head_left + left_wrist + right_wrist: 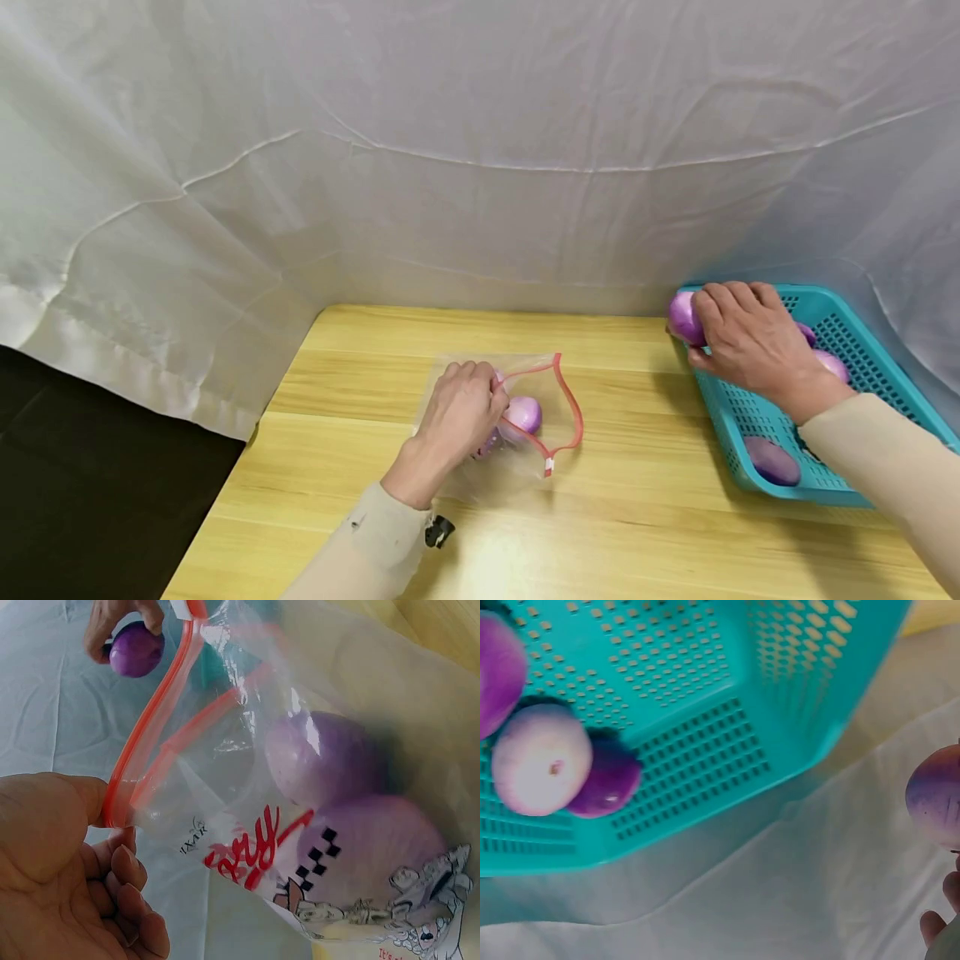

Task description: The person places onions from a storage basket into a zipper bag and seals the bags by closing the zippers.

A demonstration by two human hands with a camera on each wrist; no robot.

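Note:
My left hand (459, 408) pinches the red zip edge of a clear plastic zip bag (225, 780) between thumb and fingers, and the mouth of the bag gapes to the right. Inside the bag are red onions; two, a smaller (322, 757) and a larger one (367, 847), show through the printed film in the left wrist view. Over the near left rim of a teal basket (892, 375), my right hand (750, 337) grips another red onion (684, 318), raised above the rim. More red onions (544, 759) lie in the basket, partly hidden by my right arm.
The bag lies on a light wooden table (345, 483), with the basket at its right side. A pale cloth curtain (487, 225) hangs behind and at the left. Dark floor (90, 475) shows past the table's left edge.

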